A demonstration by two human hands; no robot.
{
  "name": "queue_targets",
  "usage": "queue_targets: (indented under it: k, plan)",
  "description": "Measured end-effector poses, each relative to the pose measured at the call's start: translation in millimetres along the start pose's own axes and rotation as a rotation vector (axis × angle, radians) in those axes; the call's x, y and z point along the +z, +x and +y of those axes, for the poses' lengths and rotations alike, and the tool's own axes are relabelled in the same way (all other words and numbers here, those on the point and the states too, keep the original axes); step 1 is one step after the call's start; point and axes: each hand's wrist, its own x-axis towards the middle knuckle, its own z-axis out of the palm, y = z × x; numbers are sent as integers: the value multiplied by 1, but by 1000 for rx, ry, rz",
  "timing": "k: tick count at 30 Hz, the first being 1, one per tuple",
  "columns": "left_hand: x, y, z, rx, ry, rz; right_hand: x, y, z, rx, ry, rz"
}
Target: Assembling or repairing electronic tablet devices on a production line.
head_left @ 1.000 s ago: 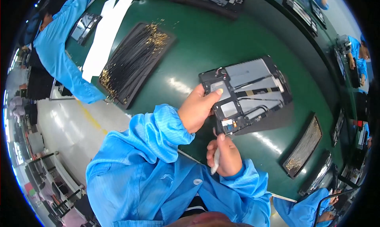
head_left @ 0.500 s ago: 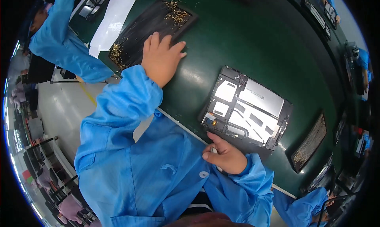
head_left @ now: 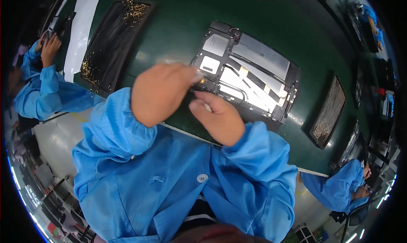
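On the green table in front of me lies an opened tablet-like device [head_left: 271, 73], its silver plates, black strips and circuit parts showing. My left hand [head_left: 163, 92] hovers at its left edge, slightly blurred, fingers drawn together in a pinch; what they hold, if anything, is hidden. Close beside it my right hand [head_left: 222, 120] is closed around a white stick-like tool [head_left: 207, 108], most of it covered by the palm. The right fingertips are by the device's near left corner. Farther left, a black tray [head_left: 108, 43] holds small gold-coloured screws heaped at two ends.
White sheets [head_left: 80, 35] lie beyond the tray. A second dark tray [head_left: 328, 111] with small parts stands at the right. One co-worker [head_left: 46, 82] handles a dark device at the left; another co-worker's blue sleeve [head_left: 335, 183] is at the lower right.
My left hand has left the screw tray and come over to the device's left edge, its fingers now together. My right hand has moved up closer to the device. The view has shifted.
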Motion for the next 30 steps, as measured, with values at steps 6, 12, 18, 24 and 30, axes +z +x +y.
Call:
queue_targets:
  k: [6, 12, 18, 24, 30]
  plan:
    - [5, -2, 14, 74, -78, -125, -32, -20, -27, 242, 278, -102]
    - [3, -3, 20, 208, -45, -287, -41, -18, -29, 295, 205, -189]
    - [19, -16, 28, 171, -201, -262, -45, -32, -22, 434, 461, -122]
    - [39, -5, 24, 134, 96, -156, -46, -22, -37, 106, 562, 400]
    - [37, 0, 28, 108, 82, -197, -36, -15, -14, -305, 190, 681]
